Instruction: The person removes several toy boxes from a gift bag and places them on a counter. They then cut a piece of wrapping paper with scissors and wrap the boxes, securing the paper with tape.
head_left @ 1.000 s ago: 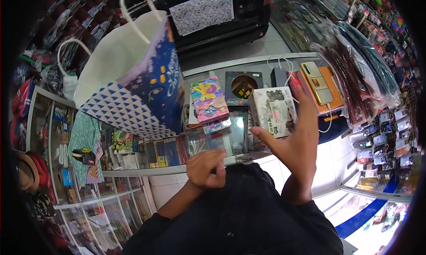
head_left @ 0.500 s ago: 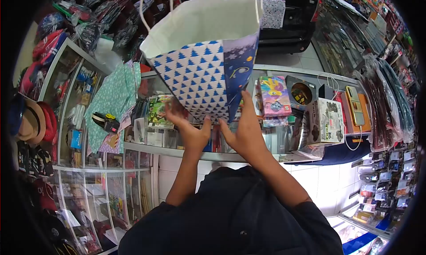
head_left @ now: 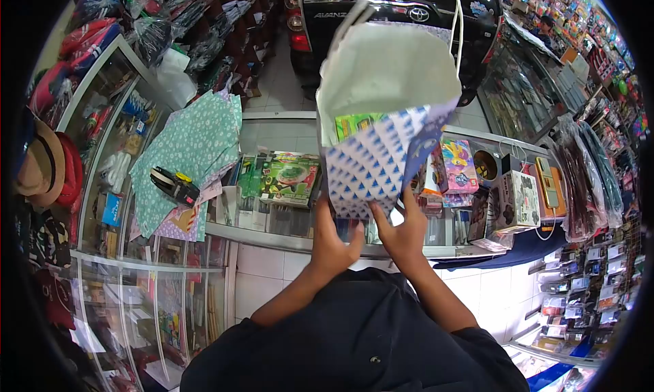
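A paper gift bag [head_left: 378, 163] with blue tree shapes on white and a dark blue side stands over the glass counter, its mouth wide and tilted so the pale inside shows. Part of a green box [head_left: 355, 124] can be seen within it. My left hand [head_left: 335, 245] grips the lower left edge of the bag. At the lower right, my right hand [head_left: 403, 235] holds it with the thumb on the front; the fingers behind are partly hidden. Just left of the bag, another green box [head_left: 289, 177] lies on the counter.
Patterned wrapping sheets [head_left: 194, 136] carry a black and yellow tape dispenser [head_left: 175, 185] on the left. To the right are a colourful pony box [head_left: 458, 166], a white toy box [head_left: 516, 198] and a phone [head_left: 546, 183]. A black car [head_left: 402, 3] stands beyond the counter [head_left: 272, 232].
Both hands and the bag have shifted right in view, and the bag has tilted. The green box inside it has come into sight.
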Available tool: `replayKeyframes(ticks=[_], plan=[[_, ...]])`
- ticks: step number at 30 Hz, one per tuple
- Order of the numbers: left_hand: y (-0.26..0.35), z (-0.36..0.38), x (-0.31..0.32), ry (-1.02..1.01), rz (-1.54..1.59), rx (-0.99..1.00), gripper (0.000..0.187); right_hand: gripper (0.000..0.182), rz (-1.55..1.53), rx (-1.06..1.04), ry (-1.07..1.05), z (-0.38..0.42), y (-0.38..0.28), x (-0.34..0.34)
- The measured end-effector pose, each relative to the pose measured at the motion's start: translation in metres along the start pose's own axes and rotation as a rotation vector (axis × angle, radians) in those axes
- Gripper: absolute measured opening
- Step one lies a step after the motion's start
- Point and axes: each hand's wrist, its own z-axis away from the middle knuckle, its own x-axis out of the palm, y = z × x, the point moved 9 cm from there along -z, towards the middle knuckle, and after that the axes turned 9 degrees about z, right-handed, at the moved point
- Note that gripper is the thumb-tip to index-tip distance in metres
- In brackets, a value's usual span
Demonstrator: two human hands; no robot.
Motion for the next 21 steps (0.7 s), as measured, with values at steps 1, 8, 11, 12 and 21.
replayKeyframes(ticks=[1, 8, 11, 12, 21], plan=[[0.007, 0.009, -0.004, 0.002, 0.003, 0.007, 0.090, 0.082, -0.041, -0.005, 0.006, 0.007, -0.003, -0.002], [0.037, 0.027, -0.043, -0.114, -0.008, -0.055, 0.065, 0.075, -0.103, 0.041, 0.024, 0.061, -0.013, -0.015], [0.048, 0.005, -0.063, -0.065, 0.001, 0.050, 0.069, 0.063, -0.142, 0.079, 0.120, 0.062, -0.009, -0.035], [0.053, -0.004, -0.071, -0.008, 0.072, 0.096, 0.074, 0.060, -0.160, -0.019, 0.235, 0.057, -0.019, -0.051], [0.188, -0.103, -0.088, -0.170, -0.179, 0.789, 0.064, 0.036, 0.446, -0.738, 0.119, -0.045, -0.216, -0.128]])
